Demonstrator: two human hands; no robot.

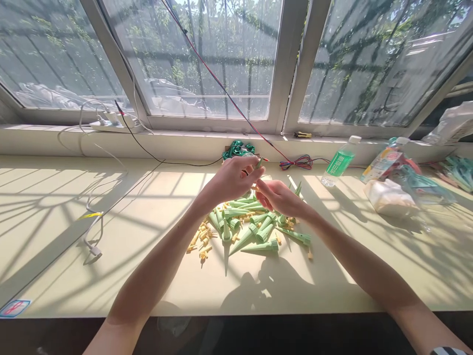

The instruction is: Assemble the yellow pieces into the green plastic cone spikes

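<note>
My left hand point(238, 173) is closed around a green plastic spike point(259, 162), whose tip pokes out past the fingers. Close beside it on the right, my right hand point(275, 195) pinches a small yellow plastic piece point(254, 187), mostly covered by the fingertips. Both hands are raised over a pile of green cone-shaped spikes point(254, 234) with ribbed caps. Small yellow plastic pieces point(204, 236) lie among the spikes and at the left of the pile. One spike point(226, 231) stands point up at the front of the pile.
Behind the hands lies a green bundle point(239, 148) by the sill. A coiled red and black wire point(297, 162), a water bottle point(338, 162) and a white tissue pack point(389, 197) are to the right. A white cable point(92, 246) and a power strip point(116, 123) are at left.
</note>
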